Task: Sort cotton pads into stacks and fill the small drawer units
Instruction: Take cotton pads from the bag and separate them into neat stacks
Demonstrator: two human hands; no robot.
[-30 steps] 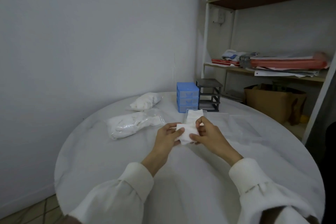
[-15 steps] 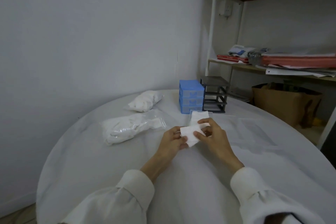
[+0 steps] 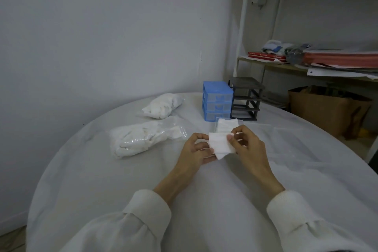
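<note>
Both hands hold a small stack of white cotton pads (image 3: 219, 144) above the table's middle. My left hand (image 3: 194, 150) grips its left edge from below. My right hand (image 3: 245, 144) pinches its right edge with thumb and fingers. Just behind the hands, more white pads (image 3: 227, 124) lie in a clear drawer tray. A blue drawer unit (image 3: 217, 100) with three drawers stands at the far side, and beside it on the right a dark grey drawer frame (image 3: 245, 98) with open slots. Two clear bags of cotton pads lie to the left, a near bag (image 3: 143, 137) and a far bag (image 3: 161, 106).
The round table (image 3: 122, 180) has a white cloth and stands against a white wall. A shelf unit (image 3: 306, 65) with red folders and papers stands at the right rear, with a brown paper bag (image 3: 327, 110) below it. Clear plastic trays (image 3: 286, 135) lie flat right of the hands.
The stack has been lifted and turned between my hands, so it now lies wider and flatter. The view has also shifted a little to the left and down.
</note>
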